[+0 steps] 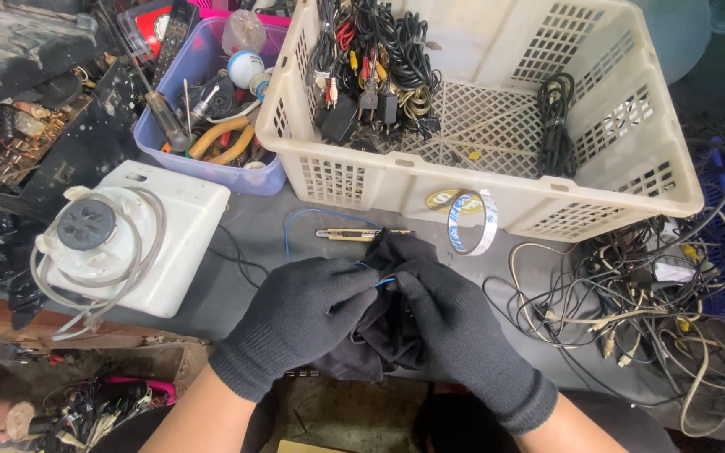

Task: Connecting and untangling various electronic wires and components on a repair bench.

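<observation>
Gloved hands work a thin blue wire over a bundle of black cloth at the near edge of the worktop (253, 235).

The left hand (299, 323) and the right hand (463, 335) meet at the middle, fingers of both pinched on the blue wire (386, 281), which loops away toward the cream basket (379, 180) on the far side; the black cloth (383, 335) lies bunched under the palms. In my judgement a good grip stays close to the wire's end, with the pull kept short and even, so it neither slips through the gloves nor snags the small metal tool (350, 234) lying just beyond.
</observation>
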